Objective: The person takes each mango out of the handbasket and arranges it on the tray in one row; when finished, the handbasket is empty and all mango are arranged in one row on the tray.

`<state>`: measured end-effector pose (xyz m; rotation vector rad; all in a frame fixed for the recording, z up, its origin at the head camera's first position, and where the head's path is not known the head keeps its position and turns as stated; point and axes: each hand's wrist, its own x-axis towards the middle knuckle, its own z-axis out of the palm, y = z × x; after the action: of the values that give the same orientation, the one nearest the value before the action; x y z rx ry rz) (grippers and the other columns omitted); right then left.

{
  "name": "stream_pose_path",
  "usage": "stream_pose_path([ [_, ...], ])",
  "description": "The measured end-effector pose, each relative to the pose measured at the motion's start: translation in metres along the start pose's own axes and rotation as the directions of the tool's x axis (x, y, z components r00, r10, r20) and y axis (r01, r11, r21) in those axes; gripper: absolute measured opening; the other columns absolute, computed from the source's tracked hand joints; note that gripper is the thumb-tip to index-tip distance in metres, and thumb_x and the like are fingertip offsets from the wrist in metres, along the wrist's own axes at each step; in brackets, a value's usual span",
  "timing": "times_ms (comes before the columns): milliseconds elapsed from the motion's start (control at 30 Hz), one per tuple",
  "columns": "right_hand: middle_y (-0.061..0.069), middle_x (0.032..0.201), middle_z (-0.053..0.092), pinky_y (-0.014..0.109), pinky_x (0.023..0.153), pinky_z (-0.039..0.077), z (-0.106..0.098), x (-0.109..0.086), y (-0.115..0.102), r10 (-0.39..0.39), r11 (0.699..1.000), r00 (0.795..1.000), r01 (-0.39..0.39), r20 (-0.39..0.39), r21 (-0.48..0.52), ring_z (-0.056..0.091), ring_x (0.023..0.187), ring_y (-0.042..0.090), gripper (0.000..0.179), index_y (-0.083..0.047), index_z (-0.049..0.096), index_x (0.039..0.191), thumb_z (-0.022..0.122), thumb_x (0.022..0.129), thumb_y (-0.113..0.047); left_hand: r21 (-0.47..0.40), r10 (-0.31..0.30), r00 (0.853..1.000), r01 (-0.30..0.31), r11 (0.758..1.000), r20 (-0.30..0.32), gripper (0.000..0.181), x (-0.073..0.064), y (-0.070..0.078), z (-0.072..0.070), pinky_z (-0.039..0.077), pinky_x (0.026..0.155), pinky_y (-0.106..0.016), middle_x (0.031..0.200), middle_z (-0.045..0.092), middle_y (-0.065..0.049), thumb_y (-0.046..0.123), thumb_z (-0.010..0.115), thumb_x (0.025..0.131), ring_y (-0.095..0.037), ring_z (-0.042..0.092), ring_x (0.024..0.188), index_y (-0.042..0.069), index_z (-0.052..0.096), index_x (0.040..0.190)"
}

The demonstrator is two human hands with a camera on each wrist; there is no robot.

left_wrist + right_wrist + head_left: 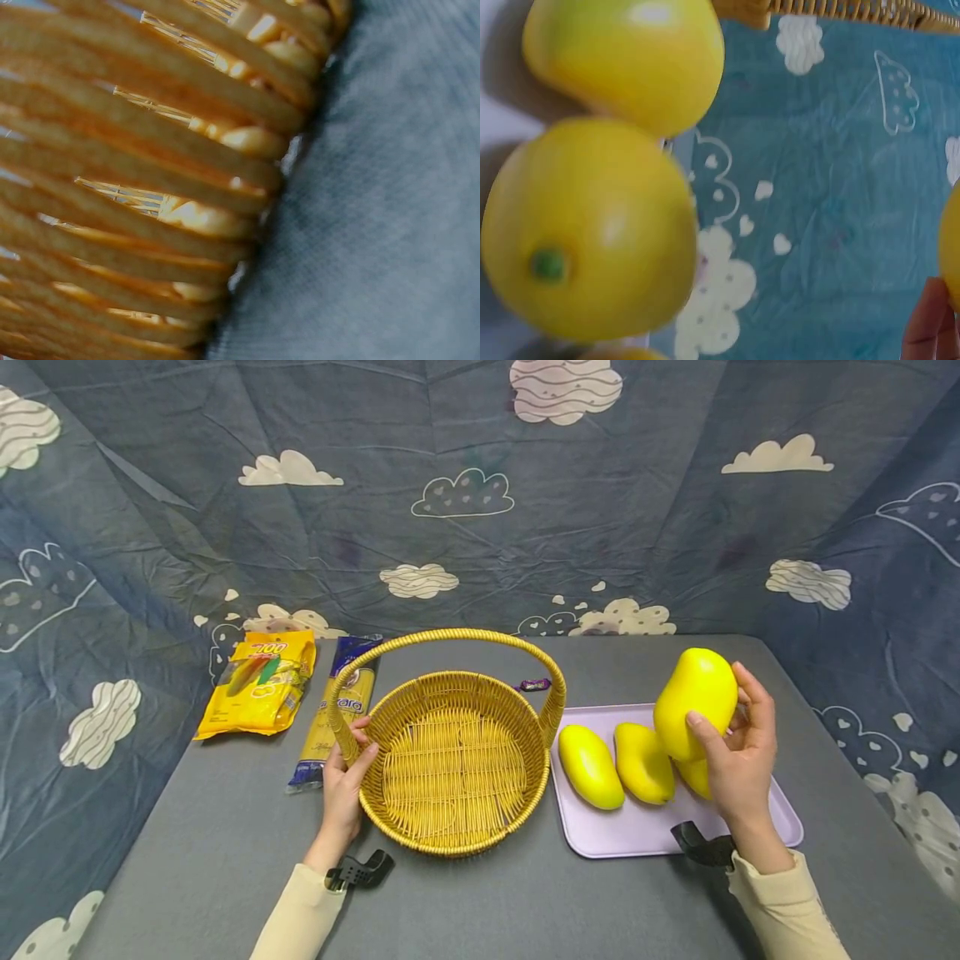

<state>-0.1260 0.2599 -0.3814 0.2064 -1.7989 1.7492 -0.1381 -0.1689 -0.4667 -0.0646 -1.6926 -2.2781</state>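
A round wicker basket [453, 768] with a tall arched handle stands mid-table, nothing inside it. My left hand [343, 806] grips its left side where the handle meets the rim, thumb over the edge. The woven side of the basket [150, 165] fills much of the left wrist view. On the right, my right hand [744, 760] holds a yellow mango [697, 702] up above a lilac tray [615, 843]. Two mangoes lie in plain sight on the tray, one left [591, 767] and one central [643, 764]; a third mango [696, 778] is partly hidden behind the held one.
A yellow snack bag [258, 685] lies at the back left, beside a blue-ended pasta packet [341, 710] partly covered by the basket. Behind the basket's right side is a small purple-wrapped candy [535, 685]. A cloud-patterned cloth [450, 435] hangs round the grey table.
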Motion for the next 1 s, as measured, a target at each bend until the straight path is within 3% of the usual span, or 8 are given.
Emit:
stream_pose_path([
  [267,0.005,0.125,0.044,0.022,0.087,0.042,-0.023,0.007,0.01,0.078,0.987,0.987,-0.097,-0.143,-0.126,0.047,0.102,0.02,0.06,-0.014,0.045,0.139,0.063,0.085,0.007,0.006,-0.002,1.0,0.002,1.0,-0.005,0.028,0.0,0.001,0.001,0.024,0.107,-0.031,0.134,0.047,-0.01,0.0,0.058,0.092,-0.021,0.036,0.129,-0.015,0.039,0.107],
  [367,0.002,0.124,0.045,0.021,0.088,0.043,-0.032,0.009,0.014,0.095,0.96,0.98,-0.137,-0.175,-0.246,0.049,0.102,0.017,0.059,-0.017,0.043,0.14,0.064,0.088,0.001,0.0,-0.003,1.0,0.003,1.0,-0.007,0.029,0.0,0.001,0.001,0.024,0.107,-0.03,0.134,0.047,-0.01,0.0,0.058,0.092,-0.022,0.036,0.129,-0.015,0.039,0.106],
  [500,0.0,0.123,0.046,0.021,0.089,0.044,-0.044,0.012,0.019,0.14,0.94,0.964,-0.201,-0.226,-0.274,0.051,0.102,0.016,0.057,-0.018,0.043,0.139,0.065,0.088,-0.003,-0.008,-0.006,1.0,0.006,1.0,-0.01,0.031,0.0,0.001,0.001,0.024,0.107,-0.031,0.134,0.047,-0.01,0.0,0.058,0.091,-0.022,0.036,0.129,-0.016,0.038,0.107],
  [633,0.001,0.126,0.046,0.019,0.092,0.042,-0.056,0.016,0.026,0.252,0.944,0.921,-0.301,-0.297,-0.134,0.049,0.106,0.016,0.056,-0.018,0.046,0.136,0.067,0.087,-0.004,-0.008,-0.008,1.0,0.008,1.0,-0.011,0.031,0.0,0.001,0.001,0.024,0.107,-0.031,0.134,0.047,-0.01,0.0,0.059,0.091,-0.022,0.036,0.129,-0.016,0.037,0.107],
  [733,-0.001,0.127,0.045,0.023,0.1,0.037,-0.066,0.02,0.033,0.347,0.922,0.876,-0.384,-0.335,-0.05,0.046,0.111,0.015,0.056,-0.019,0.047,0.135,0.069,0.086,-0.006,-0.006,-0.006,1.0,0.006,1.0,-0.009,0.031,0.001,0.001,0.001,0.024,0.107,-0.031,0.135,0.047,-0.01,0.0,0.058,0.092,-0.022,0.036,0.129,-0.016,0.038,0.108],
  [867,0.001,0.132,0.044,0.032,0.107,0.029,-0.085,0.026,0.049,0.429,0.879,0.831,-0.474,-0.353,-0.047,0.043,0.116,0.016,0.058,-0.02,0.045,0.137,0.071,0.085,-0.011,-0.006,-0.003,1.0,0.003,1.0,-0.006,0.029,0.001,0.0,0.001,0.024,0.107,-0.031,0.135,0.047,-0.011,0.0,0.059,0.091,-0.022,0.036,0.129,-0.015,0.039,0.107],
  [1000,0.0,0.133,0.045,0.022,0.1,0.035,-0.111,0.029,0.079,0.472,0.845,0.81,-0.528,-0.349,-0.083,0.044,0.114,0.015,0.065,-0.023,0.046,0.137,0.077,0.08,-0.02,-0.005,0.001,1.0,-0.001,1.0,-0.006,0.028,0.001,0.0,0.0,0.024,0.107,-0.031,0.135,0.047,-0.011,0.0,0.059,0.091,-0.022,0.036,0.129,-0.015,0.04,0.106],
])
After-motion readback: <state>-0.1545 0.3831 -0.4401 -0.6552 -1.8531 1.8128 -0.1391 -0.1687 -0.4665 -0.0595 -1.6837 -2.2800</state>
